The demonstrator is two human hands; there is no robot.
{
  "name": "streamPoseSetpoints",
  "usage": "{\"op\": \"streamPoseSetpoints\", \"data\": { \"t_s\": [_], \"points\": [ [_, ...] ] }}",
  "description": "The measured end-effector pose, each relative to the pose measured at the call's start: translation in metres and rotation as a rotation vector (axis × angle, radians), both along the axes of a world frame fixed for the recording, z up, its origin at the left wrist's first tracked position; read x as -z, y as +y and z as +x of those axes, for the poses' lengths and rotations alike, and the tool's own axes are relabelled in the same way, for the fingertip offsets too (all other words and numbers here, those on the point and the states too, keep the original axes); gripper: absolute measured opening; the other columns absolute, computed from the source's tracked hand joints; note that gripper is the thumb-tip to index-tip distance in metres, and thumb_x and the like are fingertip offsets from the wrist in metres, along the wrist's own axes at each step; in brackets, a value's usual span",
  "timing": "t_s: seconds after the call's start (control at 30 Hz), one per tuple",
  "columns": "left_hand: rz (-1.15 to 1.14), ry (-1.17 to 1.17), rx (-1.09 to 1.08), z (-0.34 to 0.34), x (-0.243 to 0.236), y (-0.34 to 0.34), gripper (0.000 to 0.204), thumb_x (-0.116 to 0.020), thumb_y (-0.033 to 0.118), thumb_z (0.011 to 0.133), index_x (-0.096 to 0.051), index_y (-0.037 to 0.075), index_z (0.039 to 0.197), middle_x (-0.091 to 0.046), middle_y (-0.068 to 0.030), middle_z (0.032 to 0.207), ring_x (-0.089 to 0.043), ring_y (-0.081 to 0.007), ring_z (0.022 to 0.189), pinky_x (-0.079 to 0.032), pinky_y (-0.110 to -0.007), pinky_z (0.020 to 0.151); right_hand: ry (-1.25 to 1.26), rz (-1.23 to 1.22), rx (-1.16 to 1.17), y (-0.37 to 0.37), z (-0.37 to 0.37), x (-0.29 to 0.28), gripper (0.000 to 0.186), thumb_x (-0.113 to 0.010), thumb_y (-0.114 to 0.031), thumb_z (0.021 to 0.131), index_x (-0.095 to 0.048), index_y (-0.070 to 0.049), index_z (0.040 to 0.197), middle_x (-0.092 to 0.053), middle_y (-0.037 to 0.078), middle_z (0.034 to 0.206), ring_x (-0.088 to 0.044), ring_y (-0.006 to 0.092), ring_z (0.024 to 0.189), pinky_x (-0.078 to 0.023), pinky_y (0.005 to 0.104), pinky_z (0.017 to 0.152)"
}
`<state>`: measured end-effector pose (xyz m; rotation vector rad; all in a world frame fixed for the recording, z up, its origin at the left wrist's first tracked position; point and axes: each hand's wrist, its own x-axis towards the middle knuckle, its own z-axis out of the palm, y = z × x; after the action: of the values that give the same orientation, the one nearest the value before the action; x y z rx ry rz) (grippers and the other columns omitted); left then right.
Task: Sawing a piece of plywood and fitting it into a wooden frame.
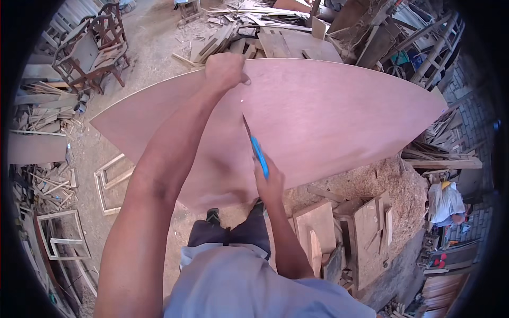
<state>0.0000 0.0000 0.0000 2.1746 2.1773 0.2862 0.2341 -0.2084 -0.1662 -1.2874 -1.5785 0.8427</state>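
Note:
A large reddish sheet of plywood [318, 106] stands in front of me, its long upper edge curved by the lens. My left hand [225, 70] is closed over that upper edge, with the thumb on the near face. Lower down, my right hand [270, 180] is wrapped around a blue-handled cutting tool [259, 157]. Its thin, dark, pointed blade points up and away, with the tip in front of the sheet below my left hand. I cannot tell whether the tip touches the plywood, nor whether the tool is a knife or a narrow saw.
Sawdust [395, 193] heaps up at the right, next to wooden panels [366, 241] near my legs. Wood offcuts [225, 42] lie behind the sheet. Wooden chairs [95, 55] stand far left, and light wooden frames [66, 236] lie at the left.

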Motion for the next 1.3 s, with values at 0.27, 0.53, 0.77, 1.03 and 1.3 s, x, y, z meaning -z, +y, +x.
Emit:
{"op": "streamPoseSetpoints", "data": {
  "t_s": [0.27, 0.53, 0.77, 1.03, 1.3],
  "points": [
    [0.16, -0.083, -0.025, -0.004, 0.027, 0.004, 0.026, -0.077, 0.023, 0.088, -0.08, 0.0, 0.099, -0.079, -0.0215, 0.096, -0.078, -0.0394, 0.094, -0.06, -0.055, 0.081, 0.077, -0.281, -0.025, -0.015, 0.01, -0.001, 0.055, -0.075, -0.016, 0.092, -0.066, -0.003, 0.145, -0.079, 0.012, 0.112, -0.07, 0.0134, 0.089, -0.059, 0.0346, 0.078],
    [0.098, -0.01, -0.007, 0.009, 0.006, 0.005, 0.062, -0.09, 0.037, 0.075, -0.075, 0.01, 0.129, -0.08, -0.0196, 0.101, -0.077, -0.0388, 0.099, -0.058, -0.051, 0.084, -0.087, -0.113, 0.069, -0.054, 0.034, -0.023, 0.05, -0.068, -0.014, 0.098, -0.063, -0.007, 0.147, -0.074, 0.025, 0.123, -0.077, 0.0413, 0.102, -0.06, 0.0457, 0.088],
    [0.339, -0.022, 0.089, 0.026, 0.016, 0.006, 0.035, -0.087, 0.037, 0.082, -0.082, 0.004, 0.094, -0.08, -0.0193, 0.094, -0.079, -0.038, 0.093, -0.06, -0.053, 0.08, -0.282, -0.166, 0.088, 0.004, 0.029, 0.014, 0.041, -0.065, -0.014, 0.102, -0.066, -0.003, 0.142, -0.077, 0.024, 0.116, -0.079, 0.0371, 0.103, -0.061, 0.0445, 0.086],
    [0.061, -0.009, -0.005, -0.001, 0.012, 0.004, 0.055, -0.089, 0.05, 0.078, -0.076, 0.01, 0.112, -0.08, -0.0147, 0.103, -0.077, -0.0334, 0.102, -0.059, -0.049, 0.088, -0.117, -0.117, 0.013, -0.099, 0.058, -0.023, 0.039, -0.065, -0.016, 0.106, -0.068, 0.002, 0.14, -0.08, 0.017, 0.113, -0.076, 0.0173, 0.096, -0.059, 0.0334, 0.084],
    [0.105, -0.005, 0.049, 0.019, 0.007, 0.001, 0.052, -0.089, 0.051, 0.078, -0.077, 0.011, 0.109, -0.081, -0.0138, 0.102, -0.077, -0.0311, 0.104, -0.059, -0.047, 0.087, -0.214, -0.058, 0.081, 0.01, 0.004, 0.015, 0.039, -0.066, -0.019, 0.105, -0.069, 0.001, 0.138, -0.079, 0.02, 0.116, -0.079, 0.0334, 0.101, -0.06, 0.0407, 0.089]
  ]
}}
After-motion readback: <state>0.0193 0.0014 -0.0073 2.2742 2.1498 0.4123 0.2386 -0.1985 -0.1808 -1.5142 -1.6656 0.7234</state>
